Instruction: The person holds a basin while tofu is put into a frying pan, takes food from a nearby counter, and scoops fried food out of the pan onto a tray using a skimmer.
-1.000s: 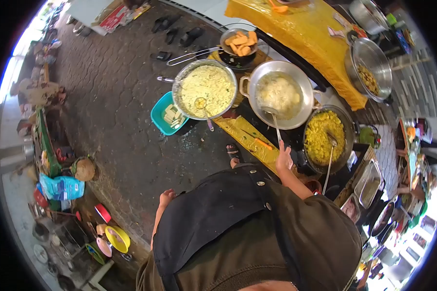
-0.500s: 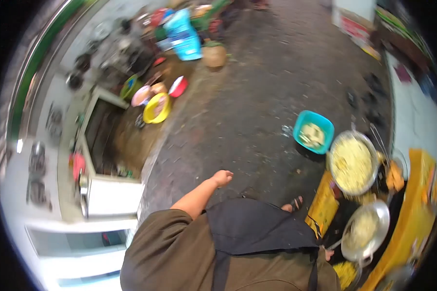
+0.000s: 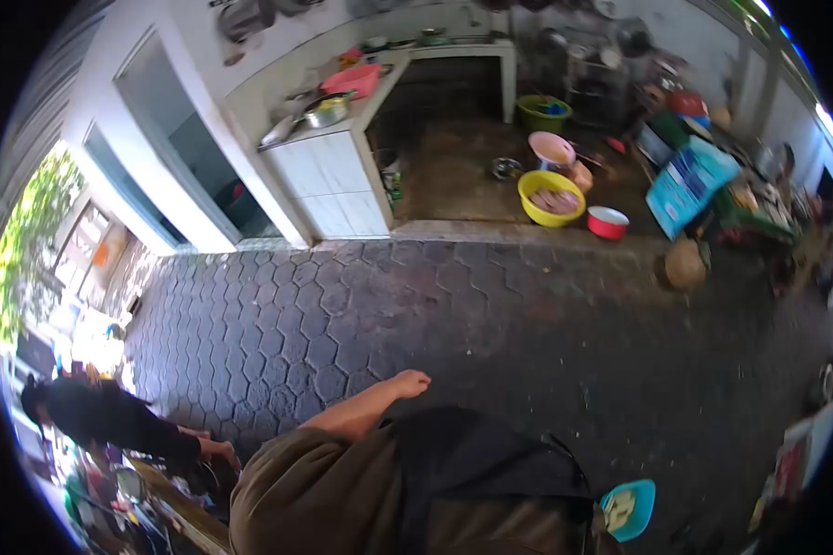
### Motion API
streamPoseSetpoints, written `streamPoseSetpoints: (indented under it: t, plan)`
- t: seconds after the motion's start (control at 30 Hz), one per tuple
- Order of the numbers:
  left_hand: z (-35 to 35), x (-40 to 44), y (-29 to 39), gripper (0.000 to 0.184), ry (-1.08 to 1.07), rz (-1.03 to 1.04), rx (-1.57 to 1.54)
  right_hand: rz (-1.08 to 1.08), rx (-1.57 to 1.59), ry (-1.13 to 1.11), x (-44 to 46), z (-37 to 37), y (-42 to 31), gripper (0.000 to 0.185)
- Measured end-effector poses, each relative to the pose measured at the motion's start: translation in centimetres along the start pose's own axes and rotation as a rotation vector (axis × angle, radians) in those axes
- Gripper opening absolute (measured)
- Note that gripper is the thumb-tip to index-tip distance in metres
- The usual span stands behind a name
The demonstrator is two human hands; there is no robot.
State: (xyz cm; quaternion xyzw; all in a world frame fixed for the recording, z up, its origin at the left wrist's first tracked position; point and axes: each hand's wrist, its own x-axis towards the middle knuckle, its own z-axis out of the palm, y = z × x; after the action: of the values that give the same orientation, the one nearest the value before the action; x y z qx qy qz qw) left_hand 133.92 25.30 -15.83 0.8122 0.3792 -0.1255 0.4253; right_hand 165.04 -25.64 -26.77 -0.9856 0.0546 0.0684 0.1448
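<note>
My left hand [image 3: 412,383] is held out in front of my body with its fingers curled in. Nothing shows in it, and it touches nothing. Below it is the paved floor [image 3: 342,305]. My right hand is out of sight. To my lower right, a turquoise basin [image 3: 640,509] holding pale pieces of food stands on the floor, partly cut off by my dark apron [image 3: 491,462].
Ahead, beyond a low kerb, are a yellow basin [image 3: 553,218], a red bowl [image 3: 607,222] and a blue bag [image 3: 690,185]. A tiled counter [image 3: 329,176] carries a metal pot [image 3: 327,113]. At left, a person in black [image 3: 111,421] bends near a wooden bench [image 3: 171,499].
My view has swung to the left. The wok and the large pan of noodle-like food have left the view; the counter, doorways and another person have come in. My left hand stays curled.
</note>
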Motion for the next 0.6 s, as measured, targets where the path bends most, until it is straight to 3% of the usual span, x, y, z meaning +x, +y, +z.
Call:
streamPoseSetpoints:
  t: [0.1,0.17,0.23,0.27,0.3,0.37,0.47,0.53,0.57,0.6]
  plan:
    - [-1.1,0.6,-6.2,0.031,0.080,-0.104,-0.152,-0.119,-0.198,-0.125,6.3,3.8,-3.3,0.039]
    - [-1.4,2.1,-9.5,0.031,0.099,-0.121,-0.151,-0.254,-0.450,-0.292,15.4,13.1,3.3,0.038]
    - [-1.5,5.0,-11.5,0.031,-0.028,-0.184,0.026,-0.284,-0.396,-0.209,14.0,7.0,-11.1,0.035]
    - [-0.5,6.2,-13.2,0.031,0.081,-0.137,-0.027,-0.301,-0.370,-0.168,11.1,0.8,-21.4,0.033]
    - [0.3,7.4,-14.7,0.031,0.187,-0.084,-0.074,-0.315,-0.381,-0.217,11.8,1.2,-25.8,0.034]
    - [1.0,10.0,-17.7,0.030,0.199,-0.156,-0.230,-0.343,-0.400,-0.314,13.4,1.9,-34.5,0.034]
    - [-0.4,12.2,-22.0,0.028,0.177,-0.434,-0.312,-0.915,-0.777,-0.515,24.7,17.3,-40.5,0.039]
    - [-1.6,11.8,-25.7,0.027,0.149,-0.622,-0.263,-1.178,-0.717,-0.584,19.8,11.9,-57.0,0.041]
    - [-2.6,11.5,-27.3,0.027,0.168,-0.693,-0.262,-1.286,-0.760,-0.442,22.2,18.0,-62.1,0.035]
    - [-3.4,11.0,-28.7,0.027,0.235,-0.749,-0.332,-1.406,-0.466,-0.470,19.6,15.5,-70.1,0.026]
